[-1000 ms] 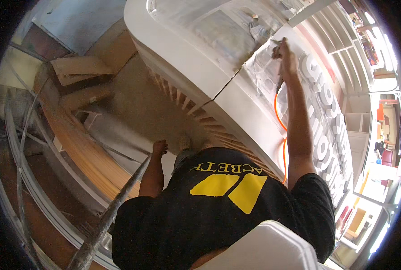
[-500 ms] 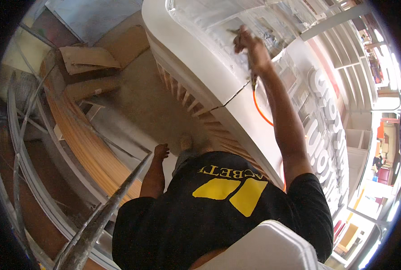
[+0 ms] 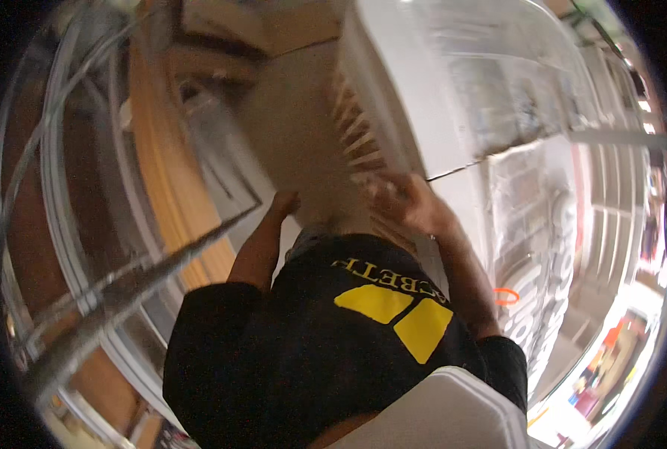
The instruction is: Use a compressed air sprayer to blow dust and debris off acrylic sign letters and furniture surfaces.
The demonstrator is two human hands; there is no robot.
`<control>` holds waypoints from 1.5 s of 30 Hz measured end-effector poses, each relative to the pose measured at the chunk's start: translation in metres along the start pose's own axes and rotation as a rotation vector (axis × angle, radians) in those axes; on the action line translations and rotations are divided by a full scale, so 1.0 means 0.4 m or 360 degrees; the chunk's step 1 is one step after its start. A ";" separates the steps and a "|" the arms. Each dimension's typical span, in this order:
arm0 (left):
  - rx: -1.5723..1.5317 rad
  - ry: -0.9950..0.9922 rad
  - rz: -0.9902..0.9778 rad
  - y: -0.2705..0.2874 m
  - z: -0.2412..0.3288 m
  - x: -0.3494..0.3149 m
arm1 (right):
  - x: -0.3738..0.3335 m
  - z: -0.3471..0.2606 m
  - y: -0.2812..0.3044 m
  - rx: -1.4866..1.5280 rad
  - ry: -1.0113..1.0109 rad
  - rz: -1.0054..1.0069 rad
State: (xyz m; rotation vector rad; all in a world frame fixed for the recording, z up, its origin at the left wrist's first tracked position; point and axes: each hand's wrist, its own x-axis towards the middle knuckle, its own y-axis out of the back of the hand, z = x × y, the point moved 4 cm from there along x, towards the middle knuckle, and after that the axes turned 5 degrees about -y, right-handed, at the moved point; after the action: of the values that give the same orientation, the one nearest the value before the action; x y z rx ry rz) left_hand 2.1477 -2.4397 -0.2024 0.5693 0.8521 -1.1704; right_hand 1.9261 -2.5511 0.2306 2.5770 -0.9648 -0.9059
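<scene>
My right hand (image 3: pixel 408 202) is smeared by motion beside the near edge of a long white curved piece (image 3: pixel 434 90). Its fingers are closed around a spray gun, most of which the hand and blur hide; a small metal fitting (image 3: pixel 432 236) shows under the wrist. A loop of orange hose (image 3: pixel 507 295) shows to the right of that forearm. My left hand (image 3: pixel 285 202) hangs low at my left side, over the floor. Its fingers are too blurred to read, and no object shows in it.
Clear plastic sheeting (image 3: pixel 491 82) lies along the white piece, with raised white letters (image 3: pixel 532 299) at the right. Wooden slats (image 3: pixel 356 127) run below its edge. To the left are a metal pole (image 3: pixel 146 280) and a long wood-toned curved panel (image 3: pixel 161 157). Cardboard (image 3: pixel 300 26) lies at the back.
My right hand has come back from over the plastic sheeting, down and left toward my body. The whole view has turned, so the white piece appears farther right.
</scene>
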 end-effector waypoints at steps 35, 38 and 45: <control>0.0039 -0.0411 -0.0586 -0.217 0.446 0.195 | 0.199 0.084 -0.060 -0.0190 -0.0561 0.0990; 0.0633 -0.1127 -0.0726 -0.265 0.662 0.161 | 0.244 0.105 -0.048 0.0021 -0.0393 0.1119; 0.0978 -0.1793 -0.0502 -0.190 0.923 0.403 | 0.130 0.262 -0.156 0.0069 -0.0362 0.1189</control>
State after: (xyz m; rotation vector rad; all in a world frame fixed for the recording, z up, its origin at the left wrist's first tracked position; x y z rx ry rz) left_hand 2.2012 -2.8378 -0.1198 0.1692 -0.4205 -1.7646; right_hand 1.9223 -2.5395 0.0986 1.8860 -1.8382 -0.9474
